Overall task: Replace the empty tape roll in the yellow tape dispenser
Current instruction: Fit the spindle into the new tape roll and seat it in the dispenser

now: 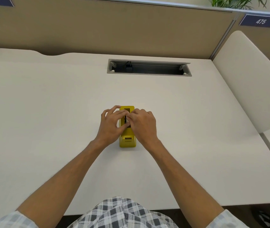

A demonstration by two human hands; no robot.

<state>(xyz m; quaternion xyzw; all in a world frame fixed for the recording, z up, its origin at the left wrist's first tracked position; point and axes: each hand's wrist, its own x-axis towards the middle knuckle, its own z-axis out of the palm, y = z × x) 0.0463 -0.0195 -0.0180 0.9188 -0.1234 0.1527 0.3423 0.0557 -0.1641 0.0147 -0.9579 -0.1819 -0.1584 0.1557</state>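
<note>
The yellow tape dispenser point(127, 141) stands on the white desk point(49, 112), its cutter end toward me. My left hand point(112, 125) and my right hand point(143, 124) meet over its middle slot. The fingertips of both hands pinch a small dark part, the roll or its core point(125, 120), sitting in the slot. Most of that part is hidden by my fingers, so I cannot tell whether tape is on it.
An open grey cable tray point(149, 68) is set into the desk at the back. A beige partition point(114, 30) runs behind it. A white side panel point(246, 79) stands at the right. No spare tape roll shows on the desk.
</note>
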